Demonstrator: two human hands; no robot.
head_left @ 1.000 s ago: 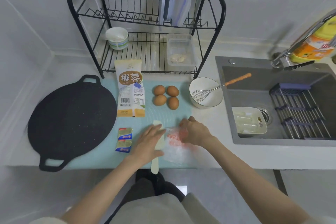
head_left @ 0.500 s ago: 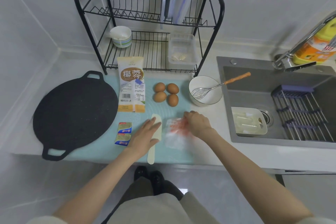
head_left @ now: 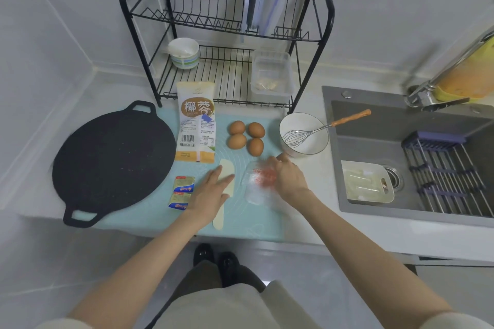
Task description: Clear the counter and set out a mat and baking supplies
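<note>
Kitchen corner, seen from above: white counter (head_left: 401, 235) carrying a pale blue mat (head_left: 254, 222). The left hand (head_left: 211, 192) lies flat, fingers straight, on a cream spatula (head_left: 226, 167) whose blade shows beyond the fingertips. The right hand (head_left: 290, 179) rests on a clear plastic bag (head_left: 254, 189) with red print; motion blur leaves it unclear whether it pinches or merely presses the bag. Just left of the left hand: two butter packets (head_left: 181, 192); further left, a black pan (head_left: 112, 160) overlapping the mat. Beyond both hands: four eggs (head_left: 246, 137) and a coconut packet (head_left: 196, 125). Just beyond the right hand: a bowl (head_left: 315, 147) with whisk (head_left: 296, 137).
</note>
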